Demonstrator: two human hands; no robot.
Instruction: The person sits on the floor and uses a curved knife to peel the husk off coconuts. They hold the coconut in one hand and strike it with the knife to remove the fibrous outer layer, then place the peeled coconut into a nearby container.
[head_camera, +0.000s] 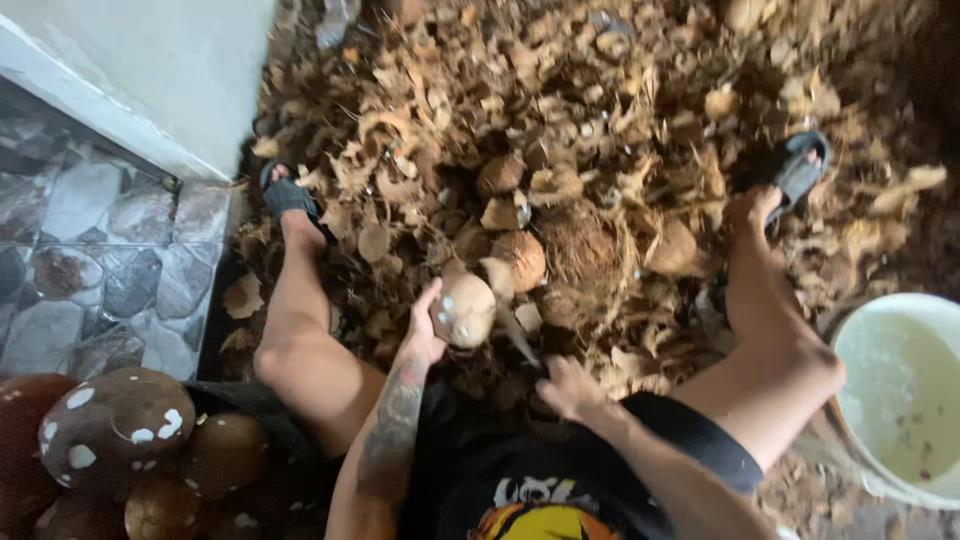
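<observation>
- Left hand (425, 325): closed around a pale, partly peeled coconut (466, 310), held low between the knees above the husk pile (560, 130)
- Right hand (566, 387): blurred, fingers curled near a thin dark blade (518, 335) just beside the coconut; whether it grips the blade cannot be told
- Ground ahead: brown husk scraps with several husked coconuts (520, 258) among them; a sandalled foot at each side
- Lower left: dark, white-spotted peeled coconuts (115, 425) heaped together
- Right edge: white bucket (850, 330) holding cloudy liquid; stone-patterned floor (90, 250) at left
</observation>
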